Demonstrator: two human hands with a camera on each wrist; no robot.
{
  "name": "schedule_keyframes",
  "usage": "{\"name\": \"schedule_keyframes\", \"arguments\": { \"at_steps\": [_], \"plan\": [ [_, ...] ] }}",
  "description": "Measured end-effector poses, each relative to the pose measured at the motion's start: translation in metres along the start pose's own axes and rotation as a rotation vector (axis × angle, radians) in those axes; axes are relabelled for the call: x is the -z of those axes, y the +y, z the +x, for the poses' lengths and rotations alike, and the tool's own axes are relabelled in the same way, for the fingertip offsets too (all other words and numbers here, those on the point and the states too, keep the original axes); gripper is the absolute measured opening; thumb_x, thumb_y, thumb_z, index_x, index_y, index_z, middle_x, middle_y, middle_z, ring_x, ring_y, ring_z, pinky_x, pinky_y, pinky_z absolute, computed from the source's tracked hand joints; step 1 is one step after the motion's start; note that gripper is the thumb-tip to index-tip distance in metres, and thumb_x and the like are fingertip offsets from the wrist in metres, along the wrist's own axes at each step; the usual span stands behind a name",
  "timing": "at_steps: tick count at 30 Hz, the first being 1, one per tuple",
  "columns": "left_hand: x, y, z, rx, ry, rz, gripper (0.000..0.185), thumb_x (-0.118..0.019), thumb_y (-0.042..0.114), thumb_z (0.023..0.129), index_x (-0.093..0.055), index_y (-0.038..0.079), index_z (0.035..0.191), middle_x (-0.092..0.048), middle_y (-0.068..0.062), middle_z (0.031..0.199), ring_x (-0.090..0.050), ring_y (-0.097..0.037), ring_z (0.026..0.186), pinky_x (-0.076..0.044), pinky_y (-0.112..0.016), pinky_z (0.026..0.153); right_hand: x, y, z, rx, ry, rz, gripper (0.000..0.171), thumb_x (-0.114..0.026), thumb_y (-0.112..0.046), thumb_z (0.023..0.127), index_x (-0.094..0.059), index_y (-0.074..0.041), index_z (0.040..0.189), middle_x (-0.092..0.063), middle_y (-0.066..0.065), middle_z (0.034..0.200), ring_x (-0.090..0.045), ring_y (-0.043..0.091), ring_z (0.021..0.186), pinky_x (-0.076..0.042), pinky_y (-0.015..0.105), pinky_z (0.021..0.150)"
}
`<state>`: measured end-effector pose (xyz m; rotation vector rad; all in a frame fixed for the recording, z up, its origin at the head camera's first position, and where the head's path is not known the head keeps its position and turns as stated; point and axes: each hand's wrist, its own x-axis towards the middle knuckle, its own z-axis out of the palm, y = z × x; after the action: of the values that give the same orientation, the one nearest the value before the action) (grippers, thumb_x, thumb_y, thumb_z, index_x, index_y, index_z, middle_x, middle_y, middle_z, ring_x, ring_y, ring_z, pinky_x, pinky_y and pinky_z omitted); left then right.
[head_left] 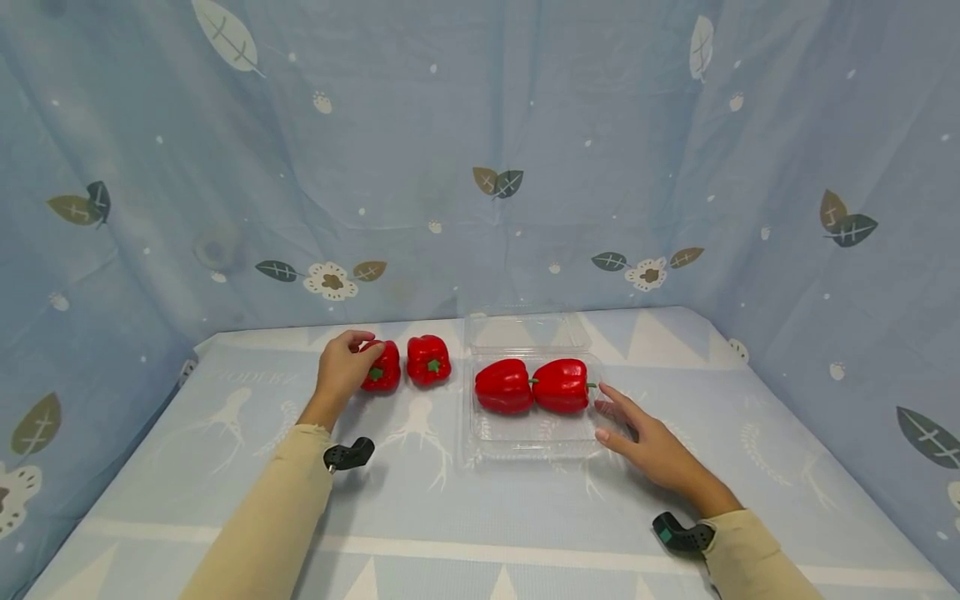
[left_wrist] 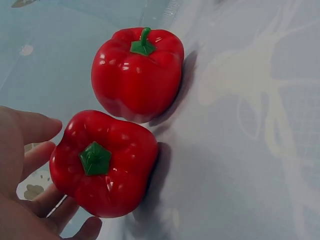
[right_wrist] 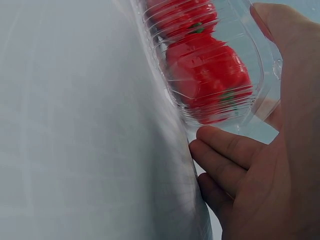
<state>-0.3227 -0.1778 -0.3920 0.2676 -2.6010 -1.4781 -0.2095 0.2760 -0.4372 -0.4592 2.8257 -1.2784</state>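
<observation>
Left hand (head_left: pixel 341 367): your fingers are hanging loosely spread around the leftmost red bell pepper (head_left: pixel 386 375), which is sitting on the worktop (head_left: pixel 480 508) beside a second pepper (head_left: pixel 429 361)
Right hand (head_left: pixel 648 446): fingers unclosed, resting around the clear clamshell's (head_left: pixel 510 433) right end
Pepper tip: imo you're wanting an even wrap, dodging the neighbour
Hard to see: pepper's hiding some left fingers, so I'm not making out contact
</observation>
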Motion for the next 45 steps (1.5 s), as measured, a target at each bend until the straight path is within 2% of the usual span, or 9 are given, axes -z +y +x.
{"name": "schedule_keyframes", "arguments": {
  "at_steps": [9,18,28,33,45],
  "plan": [
    [0.005,0.000,-0.002,0.098,-0.093,-0.020,0.051,-0.061,0.030,0.092,-0.044,0.014,0.138,-0.038,-0.016,0.142,-0.037,-0.036,0.129,-0.041,-0.052,0.100,0.000,0.001,0.000,-0.009,0.006,-0.010,0.073,-0.061,-0.040,0.091,-0.023,-0.027,0.152,-0.048,0.009,0.142,-0.035,0.035,0.135,-0.024,0.069,0.101],
    [0.008,0.000,-0.001,0.175,-0.183,0.005,0.078,-0.062,0.037,0.091,-0.020,0.012,0.151,-0.028,-0.021,0.150,-0.031,-0.040,0.134,-0.035,-0.055,0.103,-0.002,0.003,-0.001,-0.015,0.009,-0.010,0.073,-0.061,-0.041,0.091,-0.022,-0.027,0.152,-0.047,0.010,0.142,-0.035,0.036,0.135,-0.023,0.070,0.101],
    [0.010,-0.003,-0.002,0.227,-0.197,-0.017,0.085,-0.061,0.037,0.091,-0.009,0.013,0.154,-0.024,-0.021,0.152,-0.026,-0.040,0.137,-0.033,-0.056,0.104,-0.001,0.003,0.002,-0.007,0.014,-0.037,0.073,-0.061,-0.042,0.091,-0.022,-0.029,0.152,-0.048,0.007,0.142,-0.036,0.034,0.135,-0.025,0.069,0.101],
    [0.011,-0.004,-0.002,0.219,-0.188,-0.041,0.084,-0.058,0.036,0.091,-0.008,0.013,0.154,-0.024,-0.022,0.152,-0.026,-0.039,0.137,-0.031,-0.057,0.106,-0.002,0.002,0.003,-0.014,0.012,-0.033,0.074,-0.061,-0.043,0.091,-0.022,-0.029,0.152,-0.048,0.007,0.142,-0.035,0.035,0.135,-0.024,0.070,0.101],
    [0.015,-0.012,-0.014,0.198,-0.161,-0.199,0.079,-0.055,0.038,0.093,-0.010,0.014,0.154,-0.027,-0.019,0.151,-0.030,-0.035,0.136,-0.034,-0.049,0.107,-0.001,0.004,0.001,0.001,0.014,-0.033,0.073,-0.061,-0.042,0.091,-0.023,-0.029,0.152,-0.048,0.007,0.142,-0.036,0.034,0.135,-0.025,0.069,0.101]
  ]
}}
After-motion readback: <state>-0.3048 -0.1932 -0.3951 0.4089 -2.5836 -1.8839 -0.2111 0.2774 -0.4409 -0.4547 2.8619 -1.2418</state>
